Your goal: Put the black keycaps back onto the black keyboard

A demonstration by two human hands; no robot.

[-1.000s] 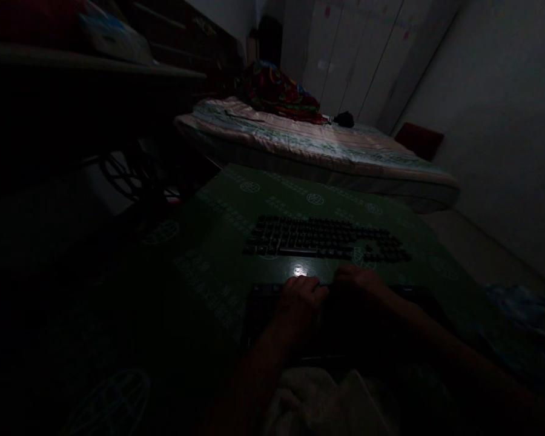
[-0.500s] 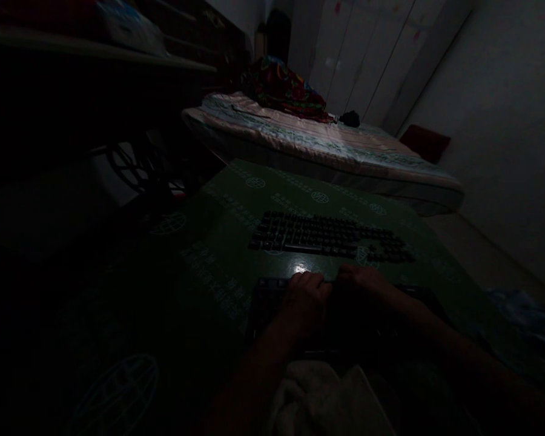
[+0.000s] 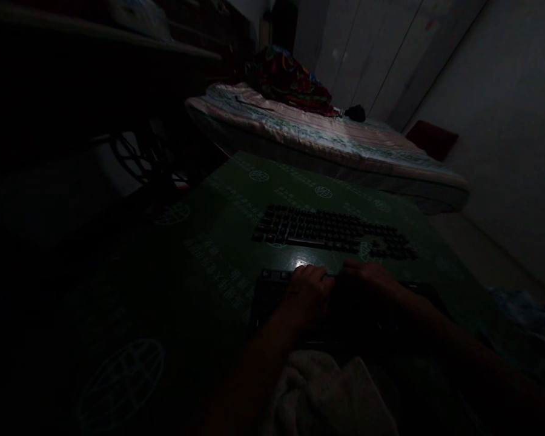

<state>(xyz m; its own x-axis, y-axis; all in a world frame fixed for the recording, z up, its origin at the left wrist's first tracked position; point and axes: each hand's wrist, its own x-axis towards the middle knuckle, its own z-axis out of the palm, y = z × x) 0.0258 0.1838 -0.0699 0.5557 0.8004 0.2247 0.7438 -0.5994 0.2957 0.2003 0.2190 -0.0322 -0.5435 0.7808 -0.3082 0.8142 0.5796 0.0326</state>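
Observation:
A black keyboard (image 3: 272, 290) lies on the green table in front of me, mostly under my hands and deep in shadow. Curled over its far edge, my left hand (image 3: 309, 289) grips the upper middle of the board. Close to its right is my right hand (image 3: 367, 280), fingers bent and pressed together over the same edge; whatever they pinch is lost in the dark. Beyond the board, black keycaps (image 3: 322, 230) are laid out in keyboard order, with green surface showing through the gaps. A pale crumpled cloth (image 3: 322, 393) is nearest to me, below the keyboard.
The green table (image 3: 218, 254) carries white globe prints and lettering. Past its far edge stands a bed (image 3: 345, 142) with a patterned red blanket (image 3: 295, 82). A dark shelf or desk is at the left, with a wheel (image 3: 129, 157) beneath. Bluish cloth (image 3: 522, 312) lies at right.
The whole view has shifted slightly, so the table and bed appear a little higher and further right. Both hands stay at the keyboard's far edge in nearly the same pose.

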